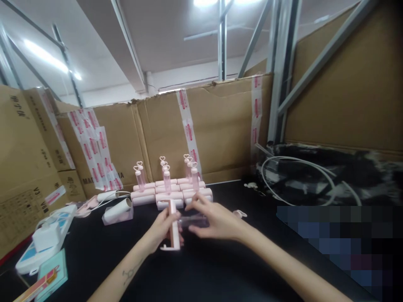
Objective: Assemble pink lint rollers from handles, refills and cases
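Observation:
My left hand (166, 228) is closed around a pale pink bracket (174, 230), a long bar with short arms at both ends, held upright above the black table. My right hand (214, 218) holds a clear, tinted tube (192, 221) lying sideways, its left end against the middle of the bracket. Whether the two are joined cannot be made out. Behind my hands stand several pink rollers (170, 196) in rows, with clear upright handles (195, 180) topped by heart-shaped loops. A loose pink heart-loop cap (239, 214) lies right of my right hand.
On the left are a white roll in clear wrap (117, 213), a power strip (52, 239) with a white plug, and a teal box (55, 272). Cardboard walls (220, 130) close off the back. A coiled white cable (299, 161) lies over black plastic at right.

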A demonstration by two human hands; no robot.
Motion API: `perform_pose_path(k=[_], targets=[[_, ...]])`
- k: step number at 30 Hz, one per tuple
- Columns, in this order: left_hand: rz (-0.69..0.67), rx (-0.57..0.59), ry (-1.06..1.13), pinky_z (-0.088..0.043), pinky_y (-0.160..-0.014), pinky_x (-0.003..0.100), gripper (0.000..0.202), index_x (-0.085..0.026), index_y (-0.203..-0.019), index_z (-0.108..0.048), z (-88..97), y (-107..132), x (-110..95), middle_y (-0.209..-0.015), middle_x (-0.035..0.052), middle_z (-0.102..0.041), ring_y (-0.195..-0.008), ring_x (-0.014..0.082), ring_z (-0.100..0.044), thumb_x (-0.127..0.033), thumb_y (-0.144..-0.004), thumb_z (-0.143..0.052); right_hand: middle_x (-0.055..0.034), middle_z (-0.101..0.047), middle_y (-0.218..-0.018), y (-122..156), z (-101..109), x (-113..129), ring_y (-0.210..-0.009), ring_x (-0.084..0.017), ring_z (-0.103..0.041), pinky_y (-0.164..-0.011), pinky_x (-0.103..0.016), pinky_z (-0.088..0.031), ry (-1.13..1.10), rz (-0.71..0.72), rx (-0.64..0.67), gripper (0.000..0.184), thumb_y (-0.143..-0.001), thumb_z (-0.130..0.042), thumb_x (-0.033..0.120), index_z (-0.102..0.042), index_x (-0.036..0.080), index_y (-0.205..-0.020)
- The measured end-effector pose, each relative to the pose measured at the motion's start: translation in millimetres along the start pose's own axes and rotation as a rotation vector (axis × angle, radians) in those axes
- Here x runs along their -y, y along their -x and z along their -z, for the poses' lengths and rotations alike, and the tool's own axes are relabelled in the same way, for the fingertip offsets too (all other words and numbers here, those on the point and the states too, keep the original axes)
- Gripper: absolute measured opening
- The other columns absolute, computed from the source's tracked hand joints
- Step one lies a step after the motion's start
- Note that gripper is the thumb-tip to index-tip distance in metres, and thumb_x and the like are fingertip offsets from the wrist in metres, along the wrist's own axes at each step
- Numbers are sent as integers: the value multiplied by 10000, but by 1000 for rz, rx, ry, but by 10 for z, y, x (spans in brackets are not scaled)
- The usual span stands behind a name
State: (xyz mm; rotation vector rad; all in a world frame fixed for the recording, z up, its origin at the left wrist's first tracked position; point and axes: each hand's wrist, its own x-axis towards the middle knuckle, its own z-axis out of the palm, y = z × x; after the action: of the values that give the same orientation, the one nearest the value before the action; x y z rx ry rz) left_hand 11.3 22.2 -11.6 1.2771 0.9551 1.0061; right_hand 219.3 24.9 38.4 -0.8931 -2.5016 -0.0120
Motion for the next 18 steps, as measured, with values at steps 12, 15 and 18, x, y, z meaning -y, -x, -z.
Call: perform_pose_path(k=[12, 15, 18], targets=[[-16, -127, -111, -423, -338, 231, 418, -230, -886, -380, 39, -52, 76, -407, -109, -469, -299, 131, -479, -548, -716, -592, -171, -577, -1129, 7, -184, -338, -1017, -278, -578, -841, -379, -430, 129, -428, 53, 267, -870, -375, 134, -582, 129, -1039], [-119, -104, -297, -447, -401, 248, 357, -210, -873, -454, -161, 73, 40, -408, -81, -498, -339, 143, -516, -515, -749, -591, -114, -582, -1177, 12, 53, -112, -1061, -225, -561, -900, -337, -423, -109, -262, 90, 301, -923, -396, 326, -564, 171, -1119], [-259, -76, -512, -515, -661, 305, 273, -197, -821, -580, -343, 389, -53, -670, 18, -659, -662, 203, -645, -469, -798, -565, -41, -664, -993, 142, 127, 214, -857, -184, -631, -744, -266, -494, -525, -88, 405, 438, -773, -628, 457, -567, 179, -1105]])
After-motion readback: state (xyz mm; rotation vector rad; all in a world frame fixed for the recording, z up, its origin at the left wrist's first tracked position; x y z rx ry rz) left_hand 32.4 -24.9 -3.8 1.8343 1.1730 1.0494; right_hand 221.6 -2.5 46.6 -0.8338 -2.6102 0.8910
